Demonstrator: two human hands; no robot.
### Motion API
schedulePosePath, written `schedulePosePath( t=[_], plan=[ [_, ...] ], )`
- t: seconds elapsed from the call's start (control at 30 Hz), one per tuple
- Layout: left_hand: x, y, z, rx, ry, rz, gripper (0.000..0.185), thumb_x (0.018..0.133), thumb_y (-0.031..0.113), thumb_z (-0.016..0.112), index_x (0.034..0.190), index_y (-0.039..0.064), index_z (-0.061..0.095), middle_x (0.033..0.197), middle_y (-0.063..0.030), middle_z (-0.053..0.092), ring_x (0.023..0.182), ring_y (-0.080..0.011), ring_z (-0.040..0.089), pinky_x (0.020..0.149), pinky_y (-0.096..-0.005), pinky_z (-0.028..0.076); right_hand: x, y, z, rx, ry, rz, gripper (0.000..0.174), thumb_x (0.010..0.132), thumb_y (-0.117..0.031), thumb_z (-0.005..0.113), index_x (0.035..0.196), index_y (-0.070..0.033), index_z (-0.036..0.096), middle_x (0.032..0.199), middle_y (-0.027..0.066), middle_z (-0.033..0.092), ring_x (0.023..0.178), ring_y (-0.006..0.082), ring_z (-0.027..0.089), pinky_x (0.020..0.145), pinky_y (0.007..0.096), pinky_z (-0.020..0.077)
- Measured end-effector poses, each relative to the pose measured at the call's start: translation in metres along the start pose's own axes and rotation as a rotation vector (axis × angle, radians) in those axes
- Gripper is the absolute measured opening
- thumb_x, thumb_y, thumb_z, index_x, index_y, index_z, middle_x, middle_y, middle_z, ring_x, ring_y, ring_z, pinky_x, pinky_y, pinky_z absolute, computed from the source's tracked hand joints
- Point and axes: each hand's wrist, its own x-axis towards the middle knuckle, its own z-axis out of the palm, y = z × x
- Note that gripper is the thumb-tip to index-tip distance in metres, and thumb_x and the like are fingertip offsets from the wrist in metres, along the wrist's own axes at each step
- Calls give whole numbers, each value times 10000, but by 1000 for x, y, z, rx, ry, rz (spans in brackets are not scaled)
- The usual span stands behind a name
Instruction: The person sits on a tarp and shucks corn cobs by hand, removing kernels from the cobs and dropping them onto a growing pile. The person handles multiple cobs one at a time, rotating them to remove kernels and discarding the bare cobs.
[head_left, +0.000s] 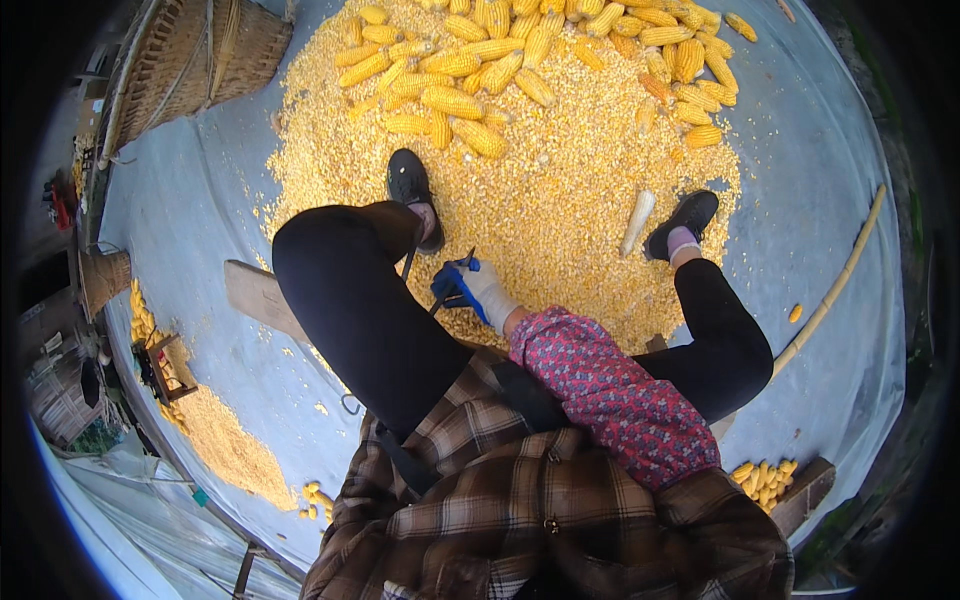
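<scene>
My right hand (480, 291), in a white glove with blue coated fingers, is between my knees, low over the loose corn kernels (555, 202). Its fingers are closed around a thin dark rod-like tool (439, 301); what the tool's lower end meets is hidden. A patterned red sleeve cover (615, 397) covers that forearm. My left hand is out of view. Beyond my shoes lies a heap of yellow ears of corn (454, 103) on the kernels. One stripped pale cob (637, 222) rests beside my right shoe.
A woven basket (195, 67) stands at upper left on the grey sheet (225, 165). A wooden board (262, 298) sticks out under my left thigh. To the right lies a bamboo pole (832, 285). More kernels (225, 442) and a small wooden stool (166, 367) are at lower left.
</scene>
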Motion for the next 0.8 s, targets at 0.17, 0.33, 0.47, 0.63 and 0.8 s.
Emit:
schedulePosePath(
  t=[0.17, 0.33, 0.47, 0.63, 0.8],
  plan=[
    [-17, -11, 1, 4, -43, -15, 549, 769, 227, 553, 1292, 188, 388, 1200, -108, 460, 1027, -267, 489, 867, -381, 399, -22, -6, -48, 65, -1, -82, 222, 871, -187, 517, 957, 15, 548, 860, 157, 631, 738, 271, 644, 615, 379, 546],
    [-28, -8, 2, -21, -88, -21, 540, 770, 189, 549, 1286, 165, 393, 1176, -104, 474, 1006, -251, 498, 853, -363, 407, -36, -14, -72, 114, 41, -96, 190, 869, -143, 512, 976, 14, 519, 870, 167, 618, 749, 292, 640, 643, 397, 551],
    [-48, -2, -2, -30, -141, -23, 533, 771, 159, 547, 1282, 147, 397, 1158, -101, 485, 988, -238, 506, 841, -348, 414, -45, -17, -87, 134, 36, -117, 185, 869, -126, 506, 987, 16, 511, 865, 167, 616, 745, 293, 639, 643, 403, 552],
    [-48, -4, -10, -37, -208, -79, 524, 772, 122, 544, 1276, 124, 402, 1134, -97, 500, 967, -221, 515, 827, -330, 422, -56, -14, -117, 274, 26, -123, 187, 874, -119, 498, 995, 24, 503, 869, 171, 618, 749, 300, 640, 639, 403, 554],
    [-37, -7, -19, -69, -252, -103, 516, 773, 84, 541, 1271, 101, 407, 1110, -94, 514, 945, -205, 524, 813, -312, 430, -67, -14, -135, 290, 34, -128, 174, 876, -125, 498, 976, 17, 510, 867, 170, 615, 746, 292, 635, 649, 403, 549]
  ],
)
